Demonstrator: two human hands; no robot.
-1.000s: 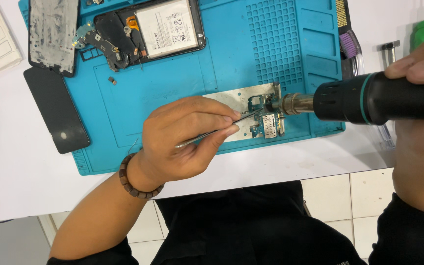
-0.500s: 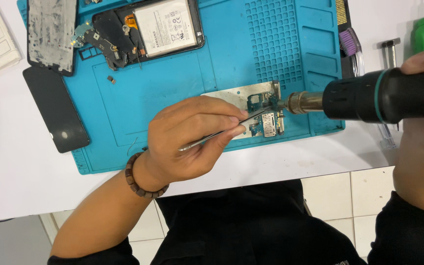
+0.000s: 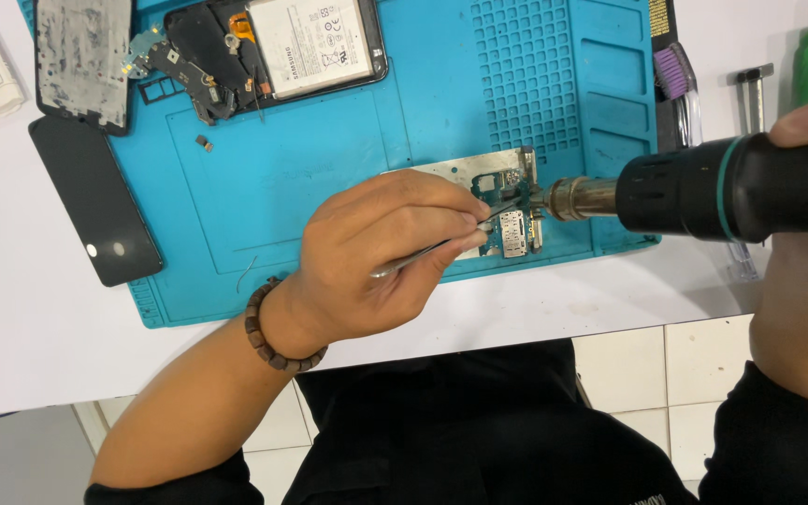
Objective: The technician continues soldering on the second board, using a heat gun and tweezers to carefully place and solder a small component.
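White table (image 3: 39, 355) — blue work mat (image 3: 310, 168), black phone panel (image 3: 95, 201) on it

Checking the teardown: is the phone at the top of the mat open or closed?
Open: the phone lies with its back off, white battery and inner parts exposed.

White workbench above a pale tiled floor, seen from overhead

A white table (image 3: 39, 355) fills most of the view, its near edge running across the lower half of the frame, with a blue work mat (image 3: 329, 168) spread over its middle and reaching to the top of the picture. Below the edge lies a floor of pale, off-white tiles (image 3: 666, 365) with thin grey joints; at the lower left corner a plain grey patch of floor (image 3: 21, 458) shows. Light is even and bright, throwing only soft shadows on the tabletop. No wall or window is in view.
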